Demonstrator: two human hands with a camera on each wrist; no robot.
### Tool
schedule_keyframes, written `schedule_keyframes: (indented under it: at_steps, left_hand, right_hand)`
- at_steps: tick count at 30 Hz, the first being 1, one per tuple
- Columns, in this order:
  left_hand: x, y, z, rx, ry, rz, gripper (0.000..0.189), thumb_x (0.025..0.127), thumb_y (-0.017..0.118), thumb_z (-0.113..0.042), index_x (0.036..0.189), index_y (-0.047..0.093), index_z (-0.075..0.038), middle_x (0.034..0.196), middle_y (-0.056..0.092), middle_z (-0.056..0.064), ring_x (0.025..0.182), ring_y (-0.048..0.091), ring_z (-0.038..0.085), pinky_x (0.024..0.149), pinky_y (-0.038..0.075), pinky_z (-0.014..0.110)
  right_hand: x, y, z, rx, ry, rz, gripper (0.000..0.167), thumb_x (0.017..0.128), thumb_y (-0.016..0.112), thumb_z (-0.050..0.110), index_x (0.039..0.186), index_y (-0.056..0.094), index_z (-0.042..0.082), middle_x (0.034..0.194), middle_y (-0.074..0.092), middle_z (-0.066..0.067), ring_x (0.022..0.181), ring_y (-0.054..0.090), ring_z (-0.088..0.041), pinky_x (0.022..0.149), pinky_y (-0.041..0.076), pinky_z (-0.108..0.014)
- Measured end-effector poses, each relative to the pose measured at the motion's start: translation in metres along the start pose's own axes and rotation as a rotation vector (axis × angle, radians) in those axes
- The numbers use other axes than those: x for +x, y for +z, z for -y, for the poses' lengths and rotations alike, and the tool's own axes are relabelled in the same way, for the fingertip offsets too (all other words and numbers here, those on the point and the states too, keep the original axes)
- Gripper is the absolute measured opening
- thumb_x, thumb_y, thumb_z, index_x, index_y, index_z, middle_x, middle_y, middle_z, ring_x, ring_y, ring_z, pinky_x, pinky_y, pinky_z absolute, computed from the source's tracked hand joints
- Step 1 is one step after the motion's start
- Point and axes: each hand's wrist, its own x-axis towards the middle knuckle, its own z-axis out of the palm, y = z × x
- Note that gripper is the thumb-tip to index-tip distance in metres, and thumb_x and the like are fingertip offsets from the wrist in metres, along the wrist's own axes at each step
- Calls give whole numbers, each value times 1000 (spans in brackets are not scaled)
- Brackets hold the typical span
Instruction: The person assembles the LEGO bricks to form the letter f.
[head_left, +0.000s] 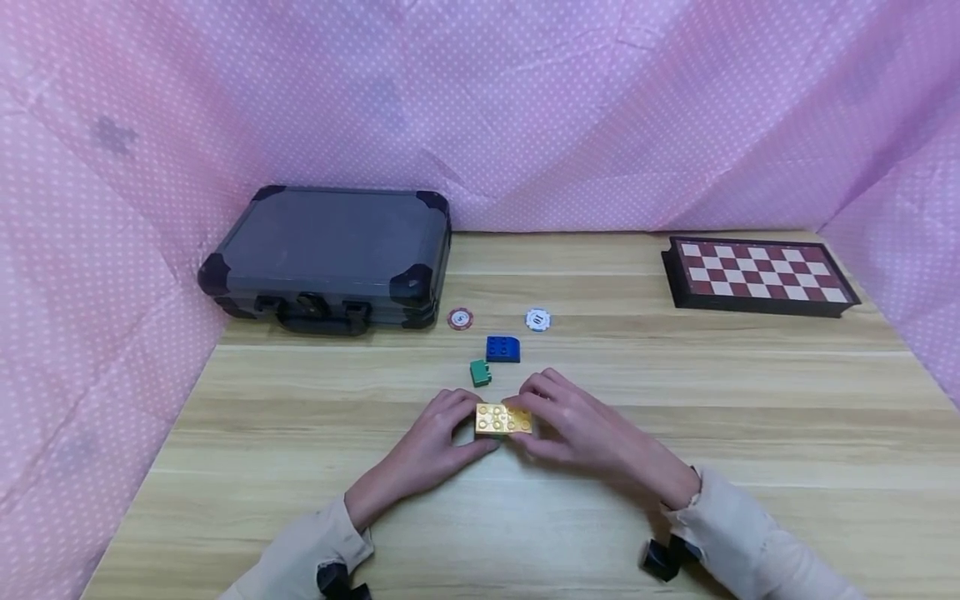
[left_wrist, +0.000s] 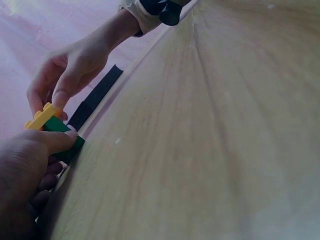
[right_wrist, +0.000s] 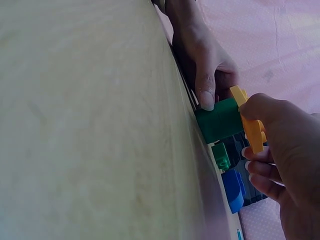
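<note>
Near the table's middle, my left hand (head_left: pixel 442 433) pinches a green toy brick (right_wrist: pixel 220 120), thumb on its near side. A flat yellow studded brick (head_left: pixel 491 418) lies on top of the green one, covering most of it in the head view. My right hand (head_left: pixel 573 417) pinches the yellow brick between thumb and fingers. In the right wrist view the two bricks touch; whether they are fully pressed together I cannot tell. Just beyond the hands lie a small green brick (head_left: pixel 480 373) and a blue brick (head_left: pixel 503 349).
A red-rimmed poker chip (head_left: pixel 461 318) and a white-and-blue chip (head_left: pixel 537 319) lie behind the bricks. At the back left stands a grey case (head_left: pixel 330 242) with black corners. A checkered board box (head_left: pixel 761 271) sits back right. Pink dotted cloth (head_left: pixel 525 117) hangs behind the wooden table (head_left: pixel 300 408).
</note>
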Motion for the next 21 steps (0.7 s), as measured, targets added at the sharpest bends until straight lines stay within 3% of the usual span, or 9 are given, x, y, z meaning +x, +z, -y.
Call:
schedule_keyframes:
  at_steps: [6, 21]
  left_hand:
    - [0, 0, -1, -1, -3, 0, 36, 90, 84, -23, 122, 71, -13, 121, 63, -5, 113, 53, 13, 96, 49, 42]
    - [-1, 0, -3, 5, -15, -1, 36, 89, 84, -21, 122, 70, -12, 121, 63, -4, 111, 53, 13, 94, 50, 40]
  right_hand:
    - [1, 1, -1, -5, -27, -34, 34, 94, 76, 34, 122, 71, 14, 117, 62, 1, 104, 56, -10, 88, 54, -34]
    - [7, -6, -8, 31, -41, -17, 40, 96, 73, 41, 123, 72, 12, 122, 61, 2, 111, 54, -13, 94, 52, -38]
